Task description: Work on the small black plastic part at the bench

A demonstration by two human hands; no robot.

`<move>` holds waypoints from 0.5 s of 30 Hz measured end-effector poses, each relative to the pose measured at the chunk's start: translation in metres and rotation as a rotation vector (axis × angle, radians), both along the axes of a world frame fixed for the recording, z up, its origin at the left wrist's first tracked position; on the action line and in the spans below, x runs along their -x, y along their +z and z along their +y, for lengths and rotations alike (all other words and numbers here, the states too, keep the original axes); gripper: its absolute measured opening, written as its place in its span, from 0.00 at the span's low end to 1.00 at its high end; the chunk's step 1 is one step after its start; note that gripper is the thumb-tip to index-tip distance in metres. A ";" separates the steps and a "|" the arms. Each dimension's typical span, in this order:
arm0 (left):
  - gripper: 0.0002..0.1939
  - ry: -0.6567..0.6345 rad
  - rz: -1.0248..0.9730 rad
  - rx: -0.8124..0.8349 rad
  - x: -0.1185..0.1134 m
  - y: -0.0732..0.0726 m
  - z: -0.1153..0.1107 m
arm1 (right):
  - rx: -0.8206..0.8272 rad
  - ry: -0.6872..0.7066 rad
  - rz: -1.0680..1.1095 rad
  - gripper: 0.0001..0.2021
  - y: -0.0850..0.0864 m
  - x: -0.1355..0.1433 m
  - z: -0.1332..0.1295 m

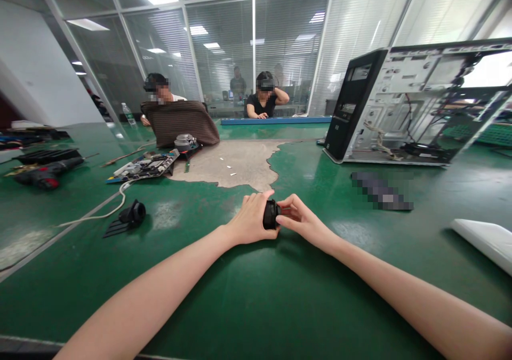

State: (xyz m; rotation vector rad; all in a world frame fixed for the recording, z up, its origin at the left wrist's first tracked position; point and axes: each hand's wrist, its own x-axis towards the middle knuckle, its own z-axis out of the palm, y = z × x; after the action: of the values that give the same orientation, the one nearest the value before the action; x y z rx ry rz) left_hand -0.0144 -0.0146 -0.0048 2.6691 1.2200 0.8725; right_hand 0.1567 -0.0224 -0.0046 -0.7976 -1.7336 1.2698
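Close above the green tabletop, my left hand [255, 218] wraps around a short black cylindrical part [271, 214], its kind not clear. At the part's right end, the thumb and fingers of my right hand [298, 216] close on its narrower rim. The palm side of my left hand hides the part's left end. To the left on the table lies another black piece [130, 216], with a round end and a row of flat prongs.
An opened computer case [400, 109] stands at the right, near a blurred dark object [382, 192] and a white object [486, 240]. Leftward are a circuit board [148, 166], a cable [116, 208] and a power drill [50, 173]. Two people sit beyond a brown cloth-like item [180, 122].
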 end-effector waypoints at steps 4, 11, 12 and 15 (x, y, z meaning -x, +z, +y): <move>0.39 0.007 -0.004 -0.005 0.000 0.000 0.000 | -0.023 -0.090 -0.029 0.08 -0.001 0.003 0.004; 0.39 0.002 -0.006 0.017 0.000 0.001 -0.001 | 0.002 -0.029 -0.053 0.12 -0.002 -0.001 0.002; 0.39 0.000 -0.003 0.016 0.000 0.001 -0.001 | -0.005 -0.004 -0.041 0.12 -0.002 -0.001 0.001; 0.40 -0.008 0.005 0.007 0.000 0.000 0.000 | -0.026 0.011 -0.016 0.13 -0.001 -0.001 -0.003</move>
State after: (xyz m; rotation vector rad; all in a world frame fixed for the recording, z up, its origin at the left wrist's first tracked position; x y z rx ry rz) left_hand -0.0144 -0.0148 -0.0045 2.6706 1.2106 0.8595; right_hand 0.1574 -0.0254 -0.0055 -0.7865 -1.7664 1.2489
